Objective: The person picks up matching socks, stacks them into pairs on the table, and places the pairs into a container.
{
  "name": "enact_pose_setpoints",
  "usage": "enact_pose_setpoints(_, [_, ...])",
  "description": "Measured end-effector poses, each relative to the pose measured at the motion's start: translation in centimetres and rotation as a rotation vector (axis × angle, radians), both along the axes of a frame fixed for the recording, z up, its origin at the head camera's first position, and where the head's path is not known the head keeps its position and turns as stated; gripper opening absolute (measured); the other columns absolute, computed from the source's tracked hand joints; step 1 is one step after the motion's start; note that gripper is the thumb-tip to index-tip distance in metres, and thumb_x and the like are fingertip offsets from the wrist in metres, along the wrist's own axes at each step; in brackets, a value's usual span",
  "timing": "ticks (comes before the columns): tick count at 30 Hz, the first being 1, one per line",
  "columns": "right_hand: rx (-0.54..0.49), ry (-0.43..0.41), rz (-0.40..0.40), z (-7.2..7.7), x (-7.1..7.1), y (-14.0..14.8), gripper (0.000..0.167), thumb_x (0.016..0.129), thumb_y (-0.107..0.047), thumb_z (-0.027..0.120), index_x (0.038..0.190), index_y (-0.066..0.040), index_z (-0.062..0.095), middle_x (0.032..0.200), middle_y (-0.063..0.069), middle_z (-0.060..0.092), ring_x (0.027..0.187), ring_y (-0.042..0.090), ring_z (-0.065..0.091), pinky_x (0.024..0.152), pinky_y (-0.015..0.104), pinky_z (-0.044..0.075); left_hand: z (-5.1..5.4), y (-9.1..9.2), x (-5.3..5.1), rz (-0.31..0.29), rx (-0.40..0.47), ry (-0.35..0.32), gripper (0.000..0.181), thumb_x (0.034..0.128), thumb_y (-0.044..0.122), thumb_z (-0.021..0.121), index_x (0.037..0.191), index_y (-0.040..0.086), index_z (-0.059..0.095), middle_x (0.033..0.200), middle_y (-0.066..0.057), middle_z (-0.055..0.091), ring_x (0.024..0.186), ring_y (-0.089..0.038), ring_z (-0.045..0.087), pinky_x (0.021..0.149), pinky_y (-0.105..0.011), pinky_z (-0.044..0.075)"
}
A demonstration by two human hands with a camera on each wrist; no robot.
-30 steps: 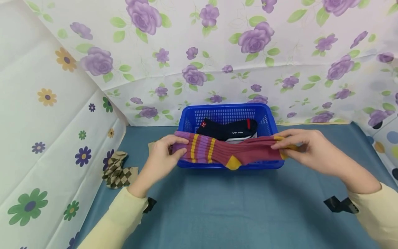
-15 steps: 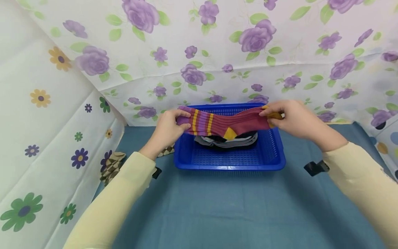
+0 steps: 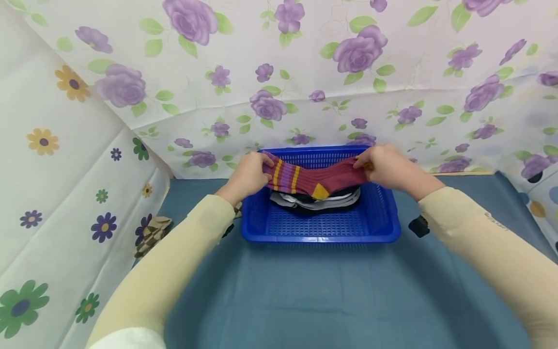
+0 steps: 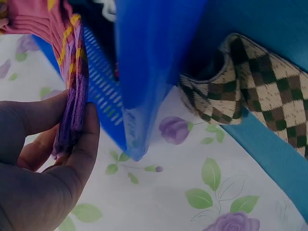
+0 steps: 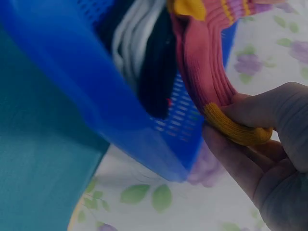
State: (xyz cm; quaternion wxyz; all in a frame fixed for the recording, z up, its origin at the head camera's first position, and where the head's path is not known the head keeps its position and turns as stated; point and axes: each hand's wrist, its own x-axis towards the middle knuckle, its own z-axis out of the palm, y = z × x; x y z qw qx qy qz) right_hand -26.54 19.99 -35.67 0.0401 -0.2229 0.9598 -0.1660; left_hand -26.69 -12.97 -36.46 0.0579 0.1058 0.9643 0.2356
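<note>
A maroon sock (image 3: 333, 178) with purple and yellow stripes and a yellow heel stretches between both hands, over the back half of a blue plastic basket (image 3: 320, 238). My left hand (image 3: 249, 177) pinches its striped cuff, seen close up as purple ribbing (image 4: 77, 101) in the left wrist view. At the other end my right hand (image 3: 383, 167) pinches the yellow toe (image 5: 236, 127) between thumb and fingers. Under the sock, dark and grey-white folded socks (image 3: 318, 202) lie in the basket, partly covered by it.
Brown-and-cream checkered socks (image 4: 269, 86) lie on the blue-green tabletop (image 3: 322, 295) left of the basket; one checkered piece (image 3: 152, 235) shows beyond the left sleeve. A flowered white sheet (image 3: 305, 72) rises behind the basket.
Both hands have carried the maroon sock from the basket's front edge toward its back, then lowered it slightly onto or just above the folded socks. The hands have come closer together, and the sock sags.
</note>
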Motion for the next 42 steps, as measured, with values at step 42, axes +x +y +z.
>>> enact_pose_setpoints(42, [0.364, -0.198, 0.071, -3.8, -0.7, -2.6, 0.046, 0.084, -0.014, 0.062, 0.126, 0.002, 0.054, 0.11, 0.019, 0.064, 0.091, 0.025, 0.058, 0.08, 0.042, 0.048, -2.7, 2.7, -0.5, -0.194, -0.422, -0.218, 0.037, 0.0914, 0.011, 0.05, 0.128, 0.006, 0.05, 0.109, -0.011, 0.063, 0.088, -0.021, 0.057, 0.08, -0.034, 0.047])
